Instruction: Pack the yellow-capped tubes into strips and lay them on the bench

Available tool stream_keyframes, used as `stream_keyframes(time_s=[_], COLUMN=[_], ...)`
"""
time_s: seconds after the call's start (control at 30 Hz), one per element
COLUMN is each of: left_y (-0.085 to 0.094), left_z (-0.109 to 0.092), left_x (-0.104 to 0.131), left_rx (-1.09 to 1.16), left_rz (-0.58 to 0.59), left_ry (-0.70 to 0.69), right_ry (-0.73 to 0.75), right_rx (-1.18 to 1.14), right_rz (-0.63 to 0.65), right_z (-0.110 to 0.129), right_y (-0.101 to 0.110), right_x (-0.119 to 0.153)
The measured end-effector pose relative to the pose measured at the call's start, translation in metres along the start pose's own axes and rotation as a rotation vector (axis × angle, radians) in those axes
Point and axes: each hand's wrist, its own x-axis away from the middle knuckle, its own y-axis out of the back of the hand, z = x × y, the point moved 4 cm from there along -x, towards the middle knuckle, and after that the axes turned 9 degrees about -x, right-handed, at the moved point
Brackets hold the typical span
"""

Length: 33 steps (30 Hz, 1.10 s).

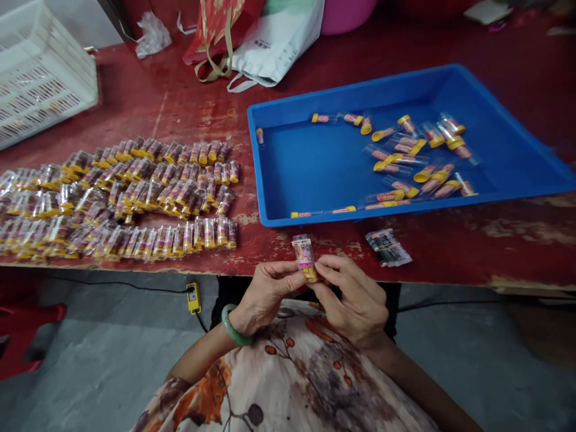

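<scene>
Between my hands, just over the table's front edge, stands a small clear tube [305,252] with a printed pink wrapper and a yellow bottom end. My left hand [274,285] pinches its lower left side with thumb and fingers. On the other side, my right hand [351,294] grips the lower right of the same tube. To the right lies a small stack of flat printed wrappers [388,247]. Behind my hands, a blue tray [310,162] holds several loose clear tubes with yellow caps and pink contents [406,125].
Rows of wrapped tubes [148,243] cover the table's left side. A white plastic basket [49,78] stands at the back left. A red bag [225,27], a white bag [281,45] and crumpled clear plastic [153,36] lie along the back. A red stool [31,336] is below left.
</scene>
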Motion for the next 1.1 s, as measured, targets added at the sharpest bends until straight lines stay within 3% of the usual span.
stream_keyframes(time_s=[0.13, 0.2, 0.33, 0.43, 0.63, 0.83, 0.97, 1.1], left_y=[0.001, 0.003, 0.015, 0.024, 0.049, 0.085, 0.106, 0.119], left_z=[-0.001, -0.003, -0.014, -0.024, -0.048, -0.073, -0.067, -0.051], left_x=[0.001, 0.002, 0.006, 0.011, 0.019, 0.029, 0.041, 0.049], left_rx=[-0.019, -0.007, -0.020, -0.081, -0.208, -0.054, -0.024, -0.034], left_rz=[-0.045, -0.073, -0.177, -0.205, -0.296, -0.445, -0.600, -0.624], left_ry=[0.008, 0.003, -0.076, -0.131, -0.289, -0.442, -0.435, -0.363], right_ry=[-0.049, -0.114, -0.371, -0.549, -0.711, -0.758, -0.732, -0.687], right_rx=[-0.013, -0.046, -0.254, -0.367, -0.505, -0.532, -0.288, -0.175], right_rz=[0.008, 0.079, 0.266, 0.236, 0.335, 0.372, 0.317, 0.290], right_z=[-0.002, -0.007, -0.022, -0.031, -0.026, -0.031, -0.068, -0.093], right_y=[0.000, 0.002, 0.001, -0.013, -0.076, -0.134, -0.186, -0.230], right_x=[0.002, 0.001, -0.013, -0.035, -0.080, -0.138, -0.199, -0.235])
